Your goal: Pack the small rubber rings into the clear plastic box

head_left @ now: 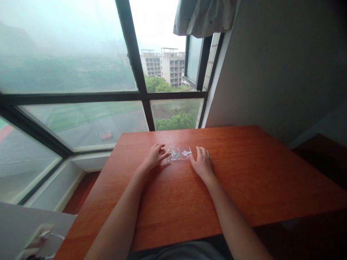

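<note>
A small clear plastic case (185,153) lies opened flat on the table, its two halves side by side. Its left half holds several small shiny pieces (173,154), too small to name; a pale, flat shape shows in the right half. At the left edge of the case is my left hand (157,156), fingers apart and the thumb reaching toward the pieces. My right hand (202,161) rests beside the right edge, its fingers stretched forward and the thumb at the rim. Neither hand visibly grips anything.
The reddish-brown wooden table (244,173) reaches to a large window with dark frames (146,96). A grey wall (271,65) stands on the right, and a curtain (204,18) hangs at the top. At the lower left, a plug (45,235) sits in a wall socket.
</note>
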The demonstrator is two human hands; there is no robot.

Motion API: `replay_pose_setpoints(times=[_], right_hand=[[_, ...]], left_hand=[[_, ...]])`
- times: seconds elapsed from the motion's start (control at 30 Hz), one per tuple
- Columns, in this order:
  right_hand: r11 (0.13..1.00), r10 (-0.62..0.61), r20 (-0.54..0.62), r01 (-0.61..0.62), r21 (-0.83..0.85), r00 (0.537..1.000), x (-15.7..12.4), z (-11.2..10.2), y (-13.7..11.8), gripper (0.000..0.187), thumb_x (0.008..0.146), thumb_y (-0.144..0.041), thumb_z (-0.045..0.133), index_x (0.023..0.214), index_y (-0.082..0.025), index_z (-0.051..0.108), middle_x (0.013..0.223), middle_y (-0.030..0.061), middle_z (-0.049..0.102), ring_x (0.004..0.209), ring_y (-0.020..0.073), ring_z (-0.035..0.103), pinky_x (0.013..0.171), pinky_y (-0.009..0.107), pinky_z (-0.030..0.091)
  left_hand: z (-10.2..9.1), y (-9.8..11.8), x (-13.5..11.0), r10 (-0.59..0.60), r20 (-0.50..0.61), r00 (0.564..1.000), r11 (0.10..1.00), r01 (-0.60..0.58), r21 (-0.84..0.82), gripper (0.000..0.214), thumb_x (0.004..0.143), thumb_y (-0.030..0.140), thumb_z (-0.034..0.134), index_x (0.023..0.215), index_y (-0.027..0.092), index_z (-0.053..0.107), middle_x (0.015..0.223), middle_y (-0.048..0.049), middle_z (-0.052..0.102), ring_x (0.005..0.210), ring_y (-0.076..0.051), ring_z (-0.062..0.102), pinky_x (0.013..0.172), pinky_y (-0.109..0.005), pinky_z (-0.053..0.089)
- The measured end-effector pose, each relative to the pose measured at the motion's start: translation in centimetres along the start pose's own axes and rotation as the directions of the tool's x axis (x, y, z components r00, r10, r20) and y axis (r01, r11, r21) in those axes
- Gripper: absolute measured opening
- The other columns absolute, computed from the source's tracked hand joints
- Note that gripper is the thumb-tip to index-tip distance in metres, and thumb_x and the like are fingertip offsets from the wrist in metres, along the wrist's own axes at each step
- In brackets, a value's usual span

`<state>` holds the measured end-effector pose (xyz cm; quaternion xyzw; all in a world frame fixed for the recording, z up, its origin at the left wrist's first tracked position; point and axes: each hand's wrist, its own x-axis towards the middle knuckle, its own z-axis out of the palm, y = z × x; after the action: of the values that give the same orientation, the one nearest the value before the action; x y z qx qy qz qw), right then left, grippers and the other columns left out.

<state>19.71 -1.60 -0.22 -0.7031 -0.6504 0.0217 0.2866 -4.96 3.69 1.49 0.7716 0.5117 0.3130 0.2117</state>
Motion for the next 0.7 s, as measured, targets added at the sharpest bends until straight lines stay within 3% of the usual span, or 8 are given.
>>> replay_pose_setpoints(times=[0.13, 0.23, 0.37, 0.5, 0.6, 0.7], right_hand=[[0.997, -0.003, 0.091, 0.01, -0.083, 0.996, -0.7, 0.6, -0.3, 0.052, 0.087, -0.045, 0.048, 0.126, -0.011, 0.052, 0.139, 0.0199, 0.042, 0.132, 0.0328, 0.03, 0.106, 0.047, 0.023], [0.997, -0.045, 0.141, 0.054, -0.059, 0.989, -1.0, 0.8, -0.6, 0.051, 0.088, -0.046, 0.047, 0.125, -0.012, 0.053, 0.141, 0.0198, 0.041, 0.135, 0.0329, 0.027, 0.108, 0.051, 0.018], [0.989, -0.109, 0.089, 0.098, 0.113, 0.99, -0.8, 0.8, -0.7, 0.052, 0.085, -0.042, 0.051, 0.128, -0.012, 0.048, 0.136, 0.0186, 0.047, 0.131, 0.0296, 0.036, 0.108, 0.046, 0.026], [0.907, -0.189, 0.043, 0.157, 0.391, 0.981, -0.8, 0.8, -1.1, 0.053, 0.086, -0.033, 0.049, 0.135, -0.015, 0.038, 0.131, 0.0149, 0.053, 0.119, 0.0234, 0.052, 0.1, 0.037, 0.042], [0.847, -0.318, 0.064, 0.253, 0.468, 0.946, -1.3, 1.0, -1.7, 0.063, 0.084, -0.03, 0.053, 0.141, -0.016, 0.03, 0.136, 0.0141, 0.049, 0.122, 0.0239, 0.05, 0.102, 0.04, 0.042], [0.823, -0.426, 0.06, 0.359, 0.44, 0.903, -1.6, 1.2, -1.9, 0.059, 0.083, -0.023, 0.052, 0.14, -0.016, 0.036, 0.142, 0.0131, 0.043, 0.131, 0.0241, 0.039, 0.109, 0.043, 0.034]], left_hand=[[0.0, 0.7, -0.2, 0.067, 0.091, 0.994, 0.99, -0.077, 0.117, 0.071, 0.068, 0.051, 0.071, 0.126, 0.015, 0.052, 0.121, -0.015, 0.056, 0.11, -0.03, 0.054, 0.095, -0.042, 0.044], [0.0, 1.1, -0.4, 0.086, 0.114, 0.99, 0.98, -0.105, 0.168, 0.073, 0.064, 0.046, 0.075, 0.127, 0.018, 0.051, 0.122, -0.0137, 0.057, 0.111, -0.03, 0.053, 0.094, -0.04, 0.043], [0.1, 1.2, -0.6, 0.084, 0.087, 0.993, 0.977, -0.099, 0.19, 0.07, 0.062, 0.042, 0.077, 0.124, 0.02, 0.053, 0.119, -0.0116, 0.058, 0.108, -0.029, 0.055, 0.091, -0.037, 0.044], [0.4, 1.4, -0.8, 0.088, 0.078, 0.993, 0.974, -0.102, 0.2, 0.07, 0.061, 0.044, 0.078, 0.122, 0.02, 0.053, 0.116, -0.0108, 0.059, 0.106, -0.028, 0.056, 0.09, -0.037, 0.043], [0.9, 1.7, -0.9, 0.116, 0.084, 0.99, 0.972, -0.131, 0.194, 0.068, 0.064, 0.045, 0.076, 0.122, 0.019, 0.052, 0.116, -0.0102, 0.059, 0.105, -0.027, 0.056, 0.09, -0.037, 0.044], [1.6, 2.0, -1.0, 0.141, 0.088, 0.986, 0.972, -0.155, 0.178, 0.071, 0.065, 0.044, 0.075, 0.126, 0.019, 0.048, 0.12, -0.0107, 0.058, 0.107, -0.027, 0.056, 0.091, -0.037, 0.044]])
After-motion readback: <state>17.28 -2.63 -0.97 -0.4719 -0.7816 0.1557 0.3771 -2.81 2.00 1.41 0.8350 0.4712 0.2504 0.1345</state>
